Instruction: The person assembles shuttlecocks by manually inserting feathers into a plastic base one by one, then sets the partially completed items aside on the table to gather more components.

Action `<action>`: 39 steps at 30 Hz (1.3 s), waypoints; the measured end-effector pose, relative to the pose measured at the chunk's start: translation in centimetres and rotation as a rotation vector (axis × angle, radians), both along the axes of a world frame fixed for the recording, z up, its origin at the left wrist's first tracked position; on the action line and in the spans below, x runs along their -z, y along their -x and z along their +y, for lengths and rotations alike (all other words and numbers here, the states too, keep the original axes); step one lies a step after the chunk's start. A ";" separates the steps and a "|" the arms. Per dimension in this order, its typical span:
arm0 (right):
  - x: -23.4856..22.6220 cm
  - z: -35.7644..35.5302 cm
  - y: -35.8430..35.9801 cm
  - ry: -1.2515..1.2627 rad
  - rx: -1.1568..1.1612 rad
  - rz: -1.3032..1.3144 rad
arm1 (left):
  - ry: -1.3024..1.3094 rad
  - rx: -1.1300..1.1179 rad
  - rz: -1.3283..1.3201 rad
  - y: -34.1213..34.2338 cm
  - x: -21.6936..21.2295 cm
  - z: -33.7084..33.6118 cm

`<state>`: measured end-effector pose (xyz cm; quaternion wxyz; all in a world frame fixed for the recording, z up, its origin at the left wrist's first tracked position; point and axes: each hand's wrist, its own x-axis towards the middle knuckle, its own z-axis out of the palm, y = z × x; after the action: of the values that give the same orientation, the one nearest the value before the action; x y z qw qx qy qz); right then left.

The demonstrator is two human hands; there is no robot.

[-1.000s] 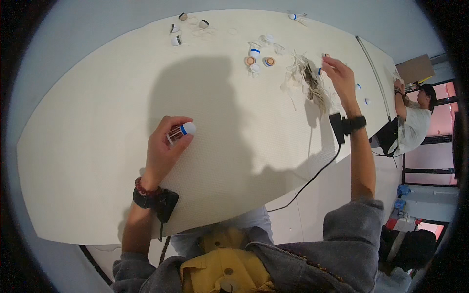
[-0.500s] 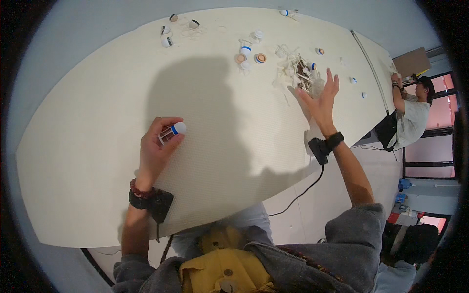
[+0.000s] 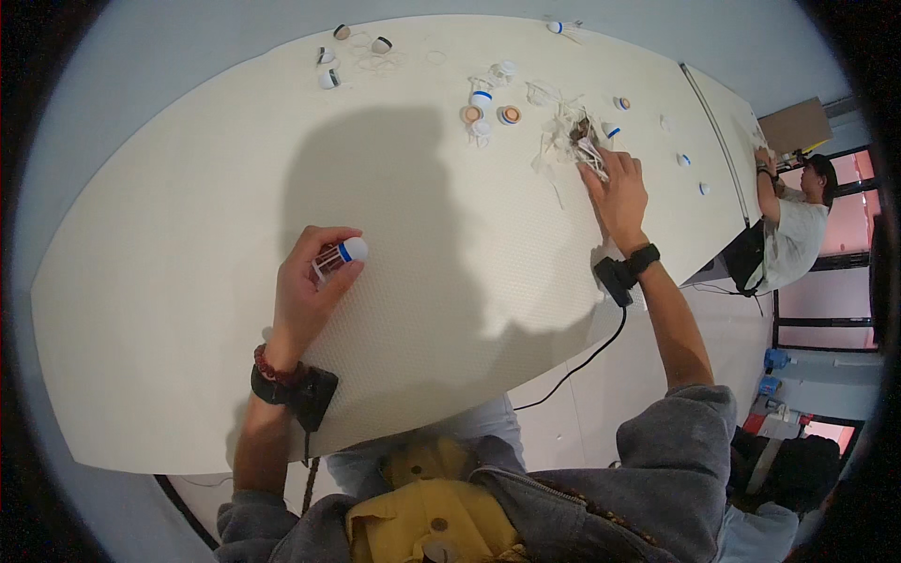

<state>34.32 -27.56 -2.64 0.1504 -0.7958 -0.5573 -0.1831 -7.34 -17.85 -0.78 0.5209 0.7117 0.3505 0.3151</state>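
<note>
My left hand (image 3: 305, 281) is closed around what looks like a bare-ribbed shuttlecock (image 3: 353, 250), with a white rounded head and a blue band. Its head sticks out between thumb and fingers, tilted to the right. Farther right, my right hand (image 3: 620, 199) has its fingers curled and closed at the near edge of a tangled heap of white strips (image 3: 566, 141) with brown bits. Some strips show between thumb and forefinger; the rest of the grip is hidden. Just beyond those fingers lies a blue-banded piece (image 3: 612, 131).
White heads with blue bands (image 3: 481, 98) and round tan-faced pieces (image 3: 510, 114) lie left of the heap. Dark-banded pieces (image 3: 328, 79) sit at the far left, and a shuttlecock (image 3: 557, 28) at the far edge. A thin rod (image 3: 715, 141) and another person (image 3: 796, 218) are at right.
My right hand has come down onto the heap, its spread fingers now curled against the strips. My left hand, still holding the shuttlecock, has shifted slightly right.
</note>
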 end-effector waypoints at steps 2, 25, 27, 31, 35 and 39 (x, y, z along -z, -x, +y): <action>-0.7 0.3 -0.3 0.009 -0.053 -0.021 | 0.010 -0.001 0.011 -0.1 0.0 0.0; -9.8 0.3 13.5 -0.127 -0.615 0.130 | 0.133 -0.067 -0.168 1.4 -0.1 0.4; -7.6 2.5 16.8 -0.132 -0.731 0.153 | 0.234 -0.144 -0.290 1.5 -0.3 0.3; -4.7 5.1 22.3 -0.007 -0.859 0.421 | 0.259 -0.269 -0.177 3.3 -1.5 0.3; -5.0 4.5 23.9 0.079 -0.946 0.373 | 0.188 -0.323 -0.195 7.6 -1.5 -0.2; -5.5 2.1 21.8 0.072 -0.811 0.478 | 0.233 -0.395 -0.097 9.6 -0.9 -1.8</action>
<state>12.49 -25.48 2.86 0.3061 -0.5384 -0.7790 0.0984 -16.92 -19.66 0.15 0.5440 0.5482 0.4915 0.4024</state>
